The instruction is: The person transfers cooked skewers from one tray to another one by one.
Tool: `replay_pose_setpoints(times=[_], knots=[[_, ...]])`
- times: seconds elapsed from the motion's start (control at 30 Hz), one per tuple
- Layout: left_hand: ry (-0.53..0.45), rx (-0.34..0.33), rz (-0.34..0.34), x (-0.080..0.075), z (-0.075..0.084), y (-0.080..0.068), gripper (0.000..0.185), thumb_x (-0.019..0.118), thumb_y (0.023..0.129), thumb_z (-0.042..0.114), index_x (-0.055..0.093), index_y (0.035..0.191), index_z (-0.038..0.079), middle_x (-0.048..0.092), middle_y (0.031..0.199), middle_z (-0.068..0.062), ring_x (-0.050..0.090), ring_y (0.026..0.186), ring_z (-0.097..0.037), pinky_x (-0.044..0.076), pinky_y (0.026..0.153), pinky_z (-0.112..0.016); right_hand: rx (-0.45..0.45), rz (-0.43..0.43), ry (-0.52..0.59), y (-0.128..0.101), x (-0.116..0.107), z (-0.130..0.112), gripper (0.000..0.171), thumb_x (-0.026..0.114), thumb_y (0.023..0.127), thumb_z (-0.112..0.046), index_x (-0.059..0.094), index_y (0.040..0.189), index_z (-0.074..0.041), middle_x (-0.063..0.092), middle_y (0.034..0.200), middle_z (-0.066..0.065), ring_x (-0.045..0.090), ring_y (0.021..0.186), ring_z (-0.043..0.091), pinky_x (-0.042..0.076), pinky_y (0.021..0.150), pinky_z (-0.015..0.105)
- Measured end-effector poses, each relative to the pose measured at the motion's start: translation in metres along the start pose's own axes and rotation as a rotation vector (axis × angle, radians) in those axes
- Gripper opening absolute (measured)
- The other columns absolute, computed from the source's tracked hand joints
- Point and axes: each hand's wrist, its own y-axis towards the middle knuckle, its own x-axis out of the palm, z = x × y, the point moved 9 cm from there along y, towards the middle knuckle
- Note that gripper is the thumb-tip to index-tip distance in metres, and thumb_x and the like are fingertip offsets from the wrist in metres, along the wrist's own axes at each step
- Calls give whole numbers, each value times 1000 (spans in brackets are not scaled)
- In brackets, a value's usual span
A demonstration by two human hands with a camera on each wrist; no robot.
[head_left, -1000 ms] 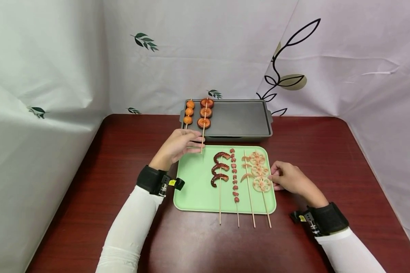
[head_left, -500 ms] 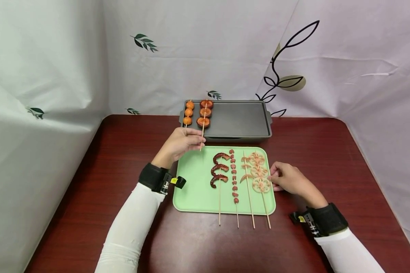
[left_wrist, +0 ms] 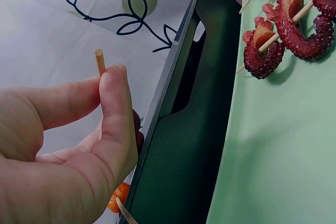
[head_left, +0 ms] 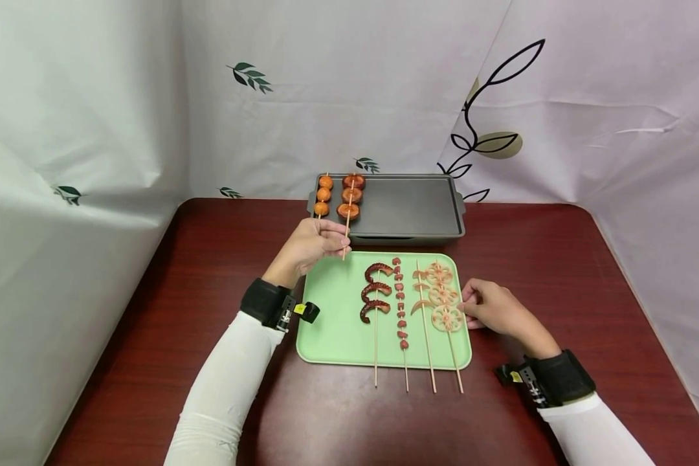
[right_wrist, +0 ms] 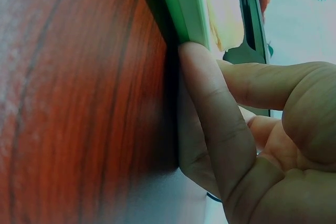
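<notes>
At the left part of the dark grey grill pan (head_left: 413, 204), my left hand (head_left: 311, 246) pinches the stick of a skewer of reddish-brown round slices (head_left: 348, 211). The slices lie over the pan. In the left wrist view, the stick's blunt end (left_wrist: 100, 61) pokes out above the thumb and index finger. My right hand (head_left: 492, 307) pinches the right rim of the light green tray (head_left: 329, 333), beside a lotus root skewer (head_left: 446, 318); the right wrist view shows its fingertips right at the tray's edge (right_wrist: 184, 9).
A skewer of orange balls (head_left: 323, 194) lies along the pan's left side. On the tray are an octopus tentacle skewer (head_left: 376, 290), a skewer of small red pieces (head_left: 400, 304) and one of thin orange slices (head_left: 422, 304). Their sticks overhang the tray's front edge.
The left hand's fingers have drawn in closer round the skewer's stick. The slices stay over the same spot on the pan. My right hand stays at the tray's rim.
</notes>
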Motion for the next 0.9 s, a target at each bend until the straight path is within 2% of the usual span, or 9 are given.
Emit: replay_pose_setpoints(times=[0.07, 0.2, 0.3, 0.6, 0.9], knots=[[17, 10, -8, 1, 0, 0, 37, 65, 96, -10, 57, 131, -18, 70, 107, -33, 74, 72, -14, 64, 67, -22, -1, 2, 3, 0, 0, -1, 11, 65, 101, -6, 57, 100, 1, 63, 86, 11, 70, 67, 16, 64, 59, 28], [50, 32, -19, 2, 0, -2, 36, 65, 96, -11, 57, 130, -18, 75, 88, -17, 74, 71, -14, 64, 67, -23, -4, -1, 3, -1, -1, -1, 12, 65, 101, -6, 57, 100, 2, 63, 86, 11, 70, 68, 17, 64, 58, 29], [70, 48, -33, 4, -2, -4, 37, 66, 95, -11, 56, 130, -19, 73, 80, -7, 73, 70, -13, 64, 66, -23, -2, -6, -3, -3, 0, -1, 11, 65, 100, -6, 57, 100, 2, 63, 85, 11, 70, 67, 17, 63, 58, 28], [97, 40, -41, 9, -3, -13, 37, 64, 95, -13, 55, 130, -20, 71, 81, -6, 73, 70, -14, 65, 66, -22, -11, 3, -5, -2, 0, 1, 11, 66, 99, -5, 57, 98, 1, 63, 83, 10, 70, 65, 16, 63, 56, 28], [132, 24, -61, 12, -10, -29, 35, 66, 93, -13, 55, 127, -19, 68, 85, -11, 75, 71, -19, 67, 71, -32, -1, 11, -8, -2, 1, 0, 11, 66, 99, -6, 57, 97, 0, 62, 82, 9, 69, 64, 16, 63, 56, 28]])
